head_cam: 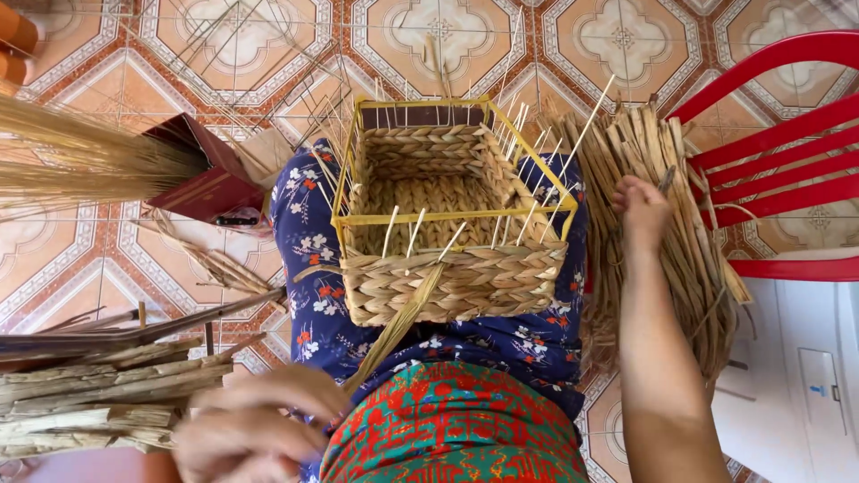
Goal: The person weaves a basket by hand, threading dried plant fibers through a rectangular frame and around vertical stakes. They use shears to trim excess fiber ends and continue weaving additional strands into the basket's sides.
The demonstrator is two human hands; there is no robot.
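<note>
Head view, read left to right. At far left I see a bundle of dried flat reeds (98, 394) lying on the patterned tiled floor (224, 36), with a sheaf of fine straw (80, 161) above it. My left hand (255, 425), blurred at the lower edge, is closed around the tail of a single reed strand (398, 326) that rises toward the front wall of the basket. The basket (452, 277) rests on my lap, on a blue floral cloth (313, 259), and is built around a yellow wire frame (438, 217). Its base and lower walls are already woven in thick braided rows, rough and rope-like; I judge it roughly half built, since thin pale upright stakes (403, 233) stand bare above the weave and the upper rows and rim are not yet worked. My right hand (642, 210) rests with fingers curled on a loose pile of flat reed strips (680, 233), though I cannot tell whether it grips any. A red plastic chair (778, 134) stands at far right.
</note>
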